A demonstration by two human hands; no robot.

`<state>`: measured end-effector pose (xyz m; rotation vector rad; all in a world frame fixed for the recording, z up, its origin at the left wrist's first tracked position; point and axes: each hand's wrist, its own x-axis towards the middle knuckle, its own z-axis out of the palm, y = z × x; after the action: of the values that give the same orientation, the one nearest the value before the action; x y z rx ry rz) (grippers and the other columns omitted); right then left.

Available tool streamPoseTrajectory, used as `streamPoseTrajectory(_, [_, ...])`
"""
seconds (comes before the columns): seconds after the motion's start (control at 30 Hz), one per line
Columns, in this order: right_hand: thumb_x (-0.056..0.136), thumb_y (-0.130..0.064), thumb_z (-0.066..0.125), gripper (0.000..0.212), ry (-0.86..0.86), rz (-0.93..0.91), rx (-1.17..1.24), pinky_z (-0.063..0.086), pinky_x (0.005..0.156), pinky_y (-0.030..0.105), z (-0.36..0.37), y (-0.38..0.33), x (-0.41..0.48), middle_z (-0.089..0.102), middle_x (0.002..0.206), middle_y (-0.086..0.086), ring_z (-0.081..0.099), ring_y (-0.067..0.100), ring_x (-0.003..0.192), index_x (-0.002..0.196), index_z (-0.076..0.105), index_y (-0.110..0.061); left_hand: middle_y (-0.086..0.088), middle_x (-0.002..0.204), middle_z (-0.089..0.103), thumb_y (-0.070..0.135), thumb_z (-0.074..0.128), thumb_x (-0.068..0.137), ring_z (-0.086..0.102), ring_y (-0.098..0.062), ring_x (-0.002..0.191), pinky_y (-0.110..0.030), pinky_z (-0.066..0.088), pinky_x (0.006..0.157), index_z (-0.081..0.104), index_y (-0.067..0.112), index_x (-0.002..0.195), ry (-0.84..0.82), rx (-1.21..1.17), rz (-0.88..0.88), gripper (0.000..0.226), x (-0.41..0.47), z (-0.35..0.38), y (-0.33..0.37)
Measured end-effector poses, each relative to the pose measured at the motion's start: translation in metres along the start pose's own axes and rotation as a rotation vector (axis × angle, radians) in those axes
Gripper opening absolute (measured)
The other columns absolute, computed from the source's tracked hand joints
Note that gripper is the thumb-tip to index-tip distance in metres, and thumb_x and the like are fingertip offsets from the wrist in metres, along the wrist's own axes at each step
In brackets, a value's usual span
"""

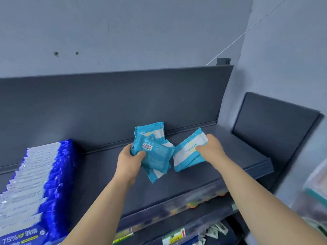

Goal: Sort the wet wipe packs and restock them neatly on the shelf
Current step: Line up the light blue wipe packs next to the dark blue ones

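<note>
the dark grey shelf [203, 175] runs wide in front of me, with its upright back panel [106, 106] against the pale wall [123, 32]. on its left end stands a long row of dark blue wipe packs [35, 183], packed on edge from front to back. near the middle of the shelf, my left hand [129, 161] is closed around a loose bunch of light blue wipe packs [154, 154], the top one showing its barcode side, another leaning against the back panel behind them. just beside these, my right hand [210, 149] grips a single light blue and white pack [187, 151], tilted, its lower corner near the shelf surface. price tags [173, 237] line the lower shelf edge below.
</note>
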<state>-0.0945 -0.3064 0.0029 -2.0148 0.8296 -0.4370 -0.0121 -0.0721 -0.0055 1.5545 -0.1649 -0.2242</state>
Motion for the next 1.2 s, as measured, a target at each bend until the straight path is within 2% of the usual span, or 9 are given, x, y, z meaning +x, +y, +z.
streamPoseTrajectory(0.13, [0.083,-0.012,0.061,0.022,-0.182,0.036,-0.193,0.039,0.053,0.025,-0.008,0.007,0.055,0.054,0.097,0.005,0.051,0.016,0.072,0.099,0.047,-0.009,-0.005,0.103,0.072,0.001,0.062,0.087,0.070,-0.020,0.092,-0.035,0.057,0.079,0.063,0.013,0.108,0.003,-0.067,-0.007,0.024,0.025,0.023,0.003])
streamPoseTrajectory(0.27, [0.083,-0.019,0.066,0.035,-0.288,-0.025,-0.380,0.044,0.057,0.024,-0.006,0.010,0.083,0.052,0.113,0.003,0.056,0.019,0.087,0.111,0.046,-0.016,-0.006,0.102,0.073,0.000,0.067,0.084,0.069,-0.026,0.096,-0.047,0.055,0.088,0.063,0.012,0.109,0.069,-0.145,-0.039,0.028,0.038,0.036,-0.002])
streamPoseTrajectory(0.37, [0.084,-0.035,0.067,0.046,-0.324,-0.240,-0.149,0.049,0.073,0.022,0.006,-0.008,0.088,0.055,0.123,-0.005,0.057,0.013,0.109,0.126,0.054,-0.021,-0.009,0.103,0.073,-0.003,0.070,0.081,0.068,-0.031,0.100,-0.053,0.051,0.094,0.063,0.010,0.108,0.110,-0.234,-0.069,0.031,0.045,0.041,-0.005])
streamPoseTrajectory(0.5, [0.080,-0.027,0.076,0.032,-0.686,-0.289,0.088,0.055,0.088,0.031,0.026,-0.035,0.080,0.070,0.104,-0.008,0.067,0.006,0.095,0.110,0.066,-0.021,-0.015,0.105,0.072,-0.004,0.069,0.081,0.070,-0.029,0.093,-0.046,0.055,0.087,0.061,0.003,0.113,0.128,-0.346,-0.094,0.033,0.053,0.050,-0.005])
streamPoseTrajectory(0.7, [0.082,-0.009,0.069,0.017,-0.513,-0.292,0.184,0.060,0.076,0.039,0.041,-0.031,0.100,0.070,0.099,0.003,0.070,0.016,0.087,0.097,0.063,-0.014,-0.014,0.105,0.072,-0.010,0.063,0.083,0.071,-0.027,0.092,-0.031,0.060,0.076,0.064,-0.001,0.110,0.076,-0.326,-0.109,0.029,0.059,0.053,-0.008])
streamPoseTrajectory(0.87, [0.082,-0.017,0.072,0.020,-0.397,-0.365,0.134,0.056,0.078,0.030,0.034,-0.033,0.117,0.069,0.099,-0.004,0.067,0.011,0.091,0.100,0.064,-0.015,-0.015,0.105,0.072,0.001,0.061,0.089,0.071,-0.026,0.088,-0.034,0.059,0.075,0.064,0.000,0.110,0.156,-0.362,-0.158,0.021,0.062,0.041,-0.013])
streamPoseTrajectory(1.0, [0.082,-0.014,0.072,0.019,-0.350,-0.423,0.200,0.048,0.063,0.015,0.037,-0.033,0.115,0.069,0.096,-0.005,0.066,0.008,0.082,0.099,0.064,-0.014,-0.013,0.107,0.072,0.007,0.061,0.091,0.070,-0.021,0.084,-0.033,0.056,0.076,0.064,0.006,0.109,0.237,-0.338,-0.137,0.018,0.066,0.037,-0.015])
streamPoseTrajectory(1.1, [0.084,-0.010,0.068,0.014,-0.329,-0.431,0.235,0.055,0.057,0.022,0.042,-0.031,0.112,0.068,0.093,-0.005,0.066,0.009,0.061,0.095,0.062,-0.016,-0.013,0.107,0.070,0.005,0.056,0.094,0.072,-0.025,0.085,-0.036,0.060,0.070,0.056,0.008,0.113,0.256,-0.413,-0.150,0.019,0.067,0.038,-0.011])
streamPoseTrajectory(1.2, [0.079,-0.001,0.070,0.016,-0.307,-0.503,0.247,0.052,0.063,0.016,0.049,-0.026,0.110,0.070,0.089,-0.006,0.065,0.001,0.068,0.084,0.065,-0.016,-0.013,0.105,0.070,-0.001,0.050,0.094,0.071,-0.029,0.087,-0.040,0.060,0.073,0.050,0.013,0.116,0.207,-0.413,-0.110,0.026,0.065,0.043,-0.007])
